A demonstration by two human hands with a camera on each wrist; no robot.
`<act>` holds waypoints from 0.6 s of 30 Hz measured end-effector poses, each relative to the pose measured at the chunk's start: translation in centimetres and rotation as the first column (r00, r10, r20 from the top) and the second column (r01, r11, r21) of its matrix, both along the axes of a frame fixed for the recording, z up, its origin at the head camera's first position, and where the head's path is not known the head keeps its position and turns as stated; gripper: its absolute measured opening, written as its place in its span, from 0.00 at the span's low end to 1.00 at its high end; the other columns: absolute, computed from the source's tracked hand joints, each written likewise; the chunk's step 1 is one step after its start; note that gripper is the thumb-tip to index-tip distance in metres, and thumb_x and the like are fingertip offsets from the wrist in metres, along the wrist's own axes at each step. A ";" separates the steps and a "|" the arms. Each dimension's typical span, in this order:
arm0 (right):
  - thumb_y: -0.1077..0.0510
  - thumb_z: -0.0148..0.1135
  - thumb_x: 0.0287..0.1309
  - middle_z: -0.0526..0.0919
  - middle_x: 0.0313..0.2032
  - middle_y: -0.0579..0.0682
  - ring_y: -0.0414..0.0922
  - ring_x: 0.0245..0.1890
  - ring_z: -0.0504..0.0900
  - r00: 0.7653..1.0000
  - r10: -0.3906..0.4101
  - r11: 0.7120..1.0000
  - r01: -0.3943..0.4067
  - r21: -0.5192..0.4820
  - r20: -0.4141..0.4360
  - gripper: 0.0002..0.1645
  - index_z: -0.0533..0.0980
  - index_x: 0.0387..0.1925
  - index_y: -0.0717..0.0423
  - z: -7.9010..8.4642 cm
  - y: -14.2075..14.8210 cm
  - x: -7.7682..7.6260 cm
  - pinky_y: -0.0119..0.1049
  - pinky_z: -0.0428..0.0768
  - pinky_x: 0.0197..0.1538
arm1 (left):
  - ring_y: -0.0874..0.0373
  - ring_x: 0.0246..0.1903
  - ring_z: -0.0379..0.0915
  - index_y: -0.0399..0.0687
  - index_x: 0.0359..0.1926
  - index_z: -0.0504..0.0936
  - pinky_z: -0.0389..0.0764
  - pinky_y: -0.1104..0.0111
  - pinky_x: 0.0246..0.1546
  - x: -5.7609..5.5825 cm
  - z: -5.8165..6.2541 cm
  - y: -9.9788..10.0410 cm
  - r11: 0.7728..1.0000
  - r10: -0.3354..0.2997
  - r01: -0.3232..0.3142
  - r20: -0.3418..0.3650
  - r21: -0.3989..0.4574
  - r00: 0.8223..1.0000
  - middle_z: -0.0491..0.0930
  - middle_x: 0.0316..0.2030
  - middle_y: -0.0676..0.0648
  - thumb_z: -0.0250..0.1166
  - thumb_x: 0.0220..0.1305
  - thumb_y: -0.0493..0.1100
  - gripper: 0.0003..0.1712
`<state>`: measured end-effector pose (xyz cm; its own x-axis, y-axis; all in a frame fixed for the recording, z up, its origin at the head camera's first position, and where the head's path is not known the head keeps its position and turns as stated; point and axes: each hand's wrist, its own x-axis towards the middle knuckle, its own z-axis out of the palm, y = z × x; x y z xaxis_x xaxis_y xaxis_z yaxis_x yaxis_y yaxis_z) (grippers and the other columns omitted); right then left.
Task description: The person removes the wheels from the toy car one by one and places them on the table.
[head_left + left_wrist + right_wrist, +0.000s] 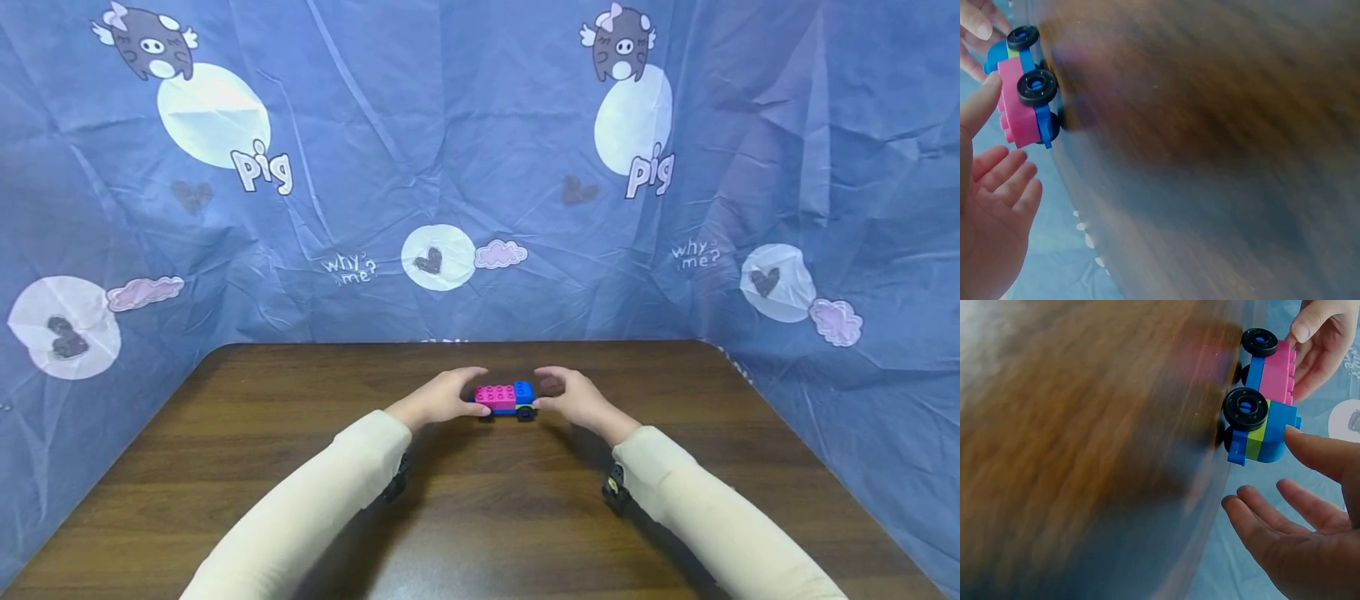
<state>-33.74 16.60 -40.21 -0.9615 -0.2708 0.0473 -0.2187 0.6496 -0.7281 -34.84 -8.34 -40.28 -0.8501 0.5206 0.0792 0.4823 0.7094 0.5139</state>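
Note:
A toy car (496, 398) built of toy bricks stands on its black wheels on the wooden table. Its body is a pink studded brick (1019, 106), with a rounded blue brick (1280, 430) over a yellow-green one at the right end and a blue base below. At the pink end is my left hand (446, 398), its thumb overlapping the brick's near side and its fingers spread beyond the end. My right hand (581, 402) is at the blue end, thumb tip right by the blue brick and fingers apart, not wrapped round the car.
The brown table (510, 517) reaches back to a blue cloth (465, 192) printed with pigs, hearts and clouds, which hangs behind and on both sides. Dark wrist devices (615, 490) show under the cream sleeves (697, 508).

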 end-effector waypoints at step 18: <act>0.60 0.67 0.57 0.82 0.49 0.59 0.51 0.51 0.79 0.992 -0.041 0.999 0.044 -0.024 0.116 0.23 0.77 0.55 0.61 -0.6 -1.0 -1.4 0.46 0.77 0.54 | 0.54 0.45 0.77 0.39 0.52 0.80 0.76 0.59 0.54 -0.6 -0.1 1.2 0.999 0.030 -0.031 0.031 0.021 0.999 0.83 0.47 0.43 0.68 0.62 0.42 0.19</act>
<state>-35.11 15.65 -40.85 -0.9715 -0.2298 -0.0578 -0.1051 0.6365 -0.7641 -35.47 -7.17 -40.42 -0.8676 0.4931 0.0638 0.4448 0.7124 0.5429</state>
